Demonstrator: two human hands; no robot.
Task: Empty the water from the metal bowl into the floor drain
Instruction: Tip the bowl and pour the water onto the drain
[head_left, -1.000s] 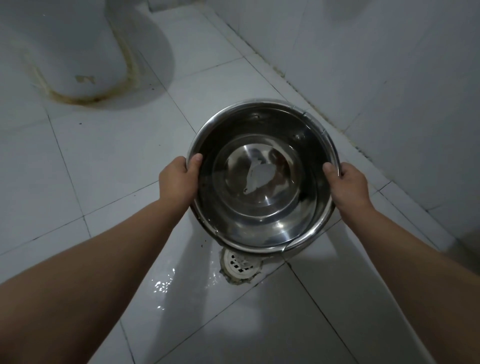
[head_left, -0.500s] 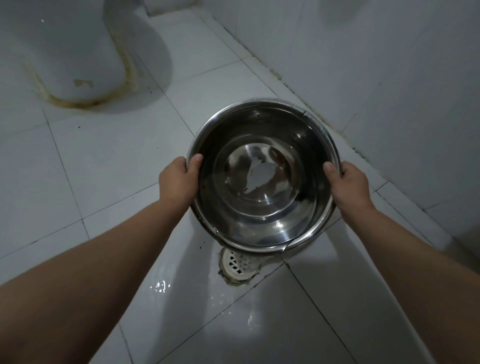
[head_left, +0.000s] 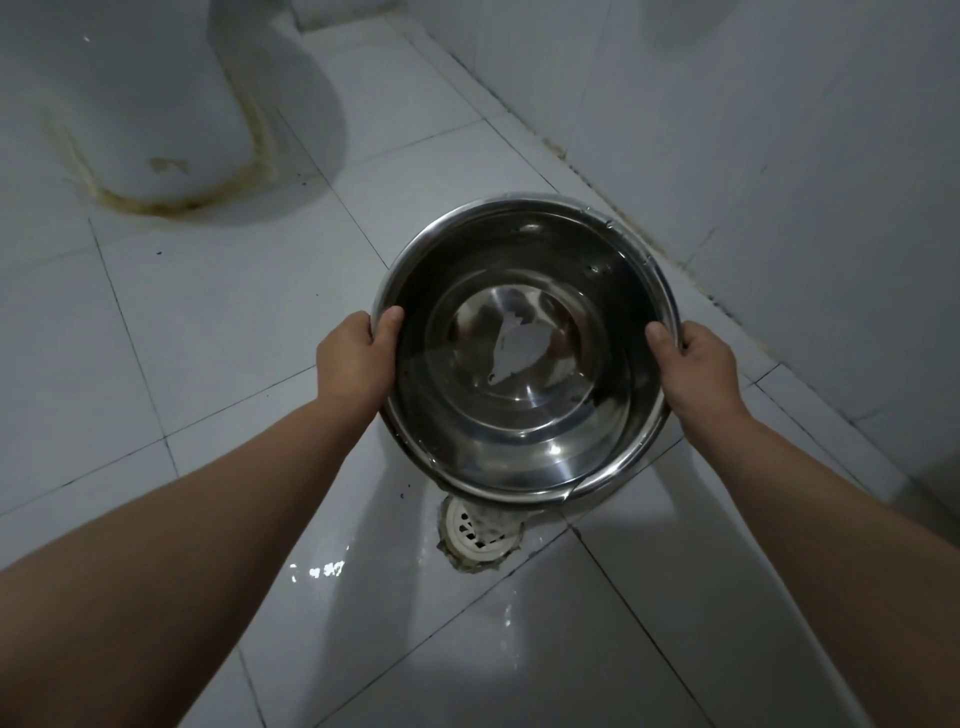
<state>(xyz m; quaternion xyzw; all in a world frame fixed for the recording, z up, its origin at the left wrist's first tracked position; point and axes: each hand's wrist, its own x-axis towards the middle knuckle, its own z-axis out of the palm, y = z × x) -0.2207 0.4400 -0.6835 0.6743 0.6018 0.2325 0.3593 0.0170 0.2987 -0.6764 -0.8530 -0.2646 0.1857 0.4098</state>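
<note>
The bowl (head_left: 524, 431) is gripped at the rim by the left hand (head_left: 356, 358) and right hand (head_left: 698, 369). If tipped fast, water (head_left: 519, 457) may be thrown past the drain (head_left: 480, 535) under the hands.

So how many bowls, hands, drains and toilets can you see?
Bowls: 1, the metal bowl
Hands: 2, the left hand and the right hand, both gripping the bowl's rim
Drains: 1, the floor drain
Toilets: 1, the toilet
Total: 5
</note>
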